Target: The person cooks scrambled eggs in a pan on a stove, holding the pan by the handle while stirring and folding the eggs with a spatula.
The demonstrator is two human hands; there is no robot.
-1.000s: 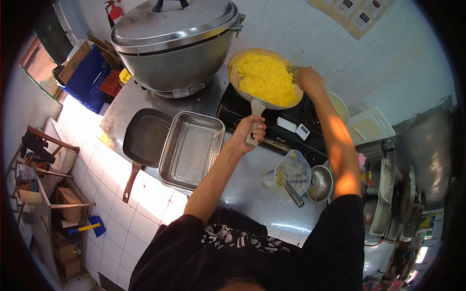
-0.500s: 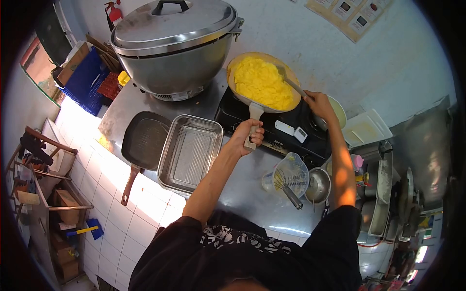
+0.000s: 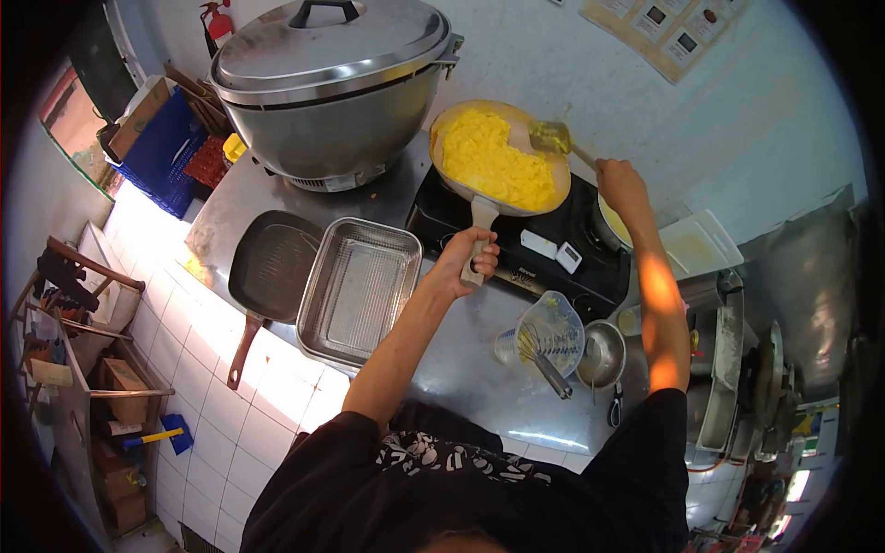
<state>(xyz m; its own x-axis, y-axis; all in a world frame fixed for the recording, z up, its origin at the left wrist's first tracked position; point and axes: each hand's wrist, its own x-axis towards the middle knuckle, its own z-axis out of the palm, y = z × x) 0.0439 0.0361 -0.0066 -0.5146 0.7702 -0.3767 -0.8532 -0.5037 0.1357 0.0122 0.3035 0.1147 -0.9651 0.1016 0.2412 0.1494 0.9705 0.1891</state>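
Note:
My left hand [image 3: 468, 260] is closed around the pale handle of a frying pan [image 3: 484, 210] over a black gas stove [image 3: 442, 217]. Scrambled yellow egg [image 3: 498, 166] fills most of the pan, with a bare patch at its upper right. My right hand [image 3: 622, 187] grips a spatula [image 3: 550, 137], whose egg-smeared blade is at the pan's upper right edge. A white thermometer [image 3: 569, 257] lies on the stove front. Nearer me are a clear measuring jug [image 3: 558, 332] with a whisk [image 3: 550, 373] and a metal bowl [image 3: 604, 355].
A large lidded steel cooker [image 3: 332, 120] stands at the back left. A square dark pan [image 3: 277, 263] and a steel tray [image 3: 359, 290] lie left of my left arm. Behind my right forearm are a pot [image 3: 610, 224] and a white lid [image 3: 696, 244].
My right hand first drew back towards me, then moved slightly right; the spatula blade has come out of the egg to the pan's edge. The egg is pushed back from the upper right.

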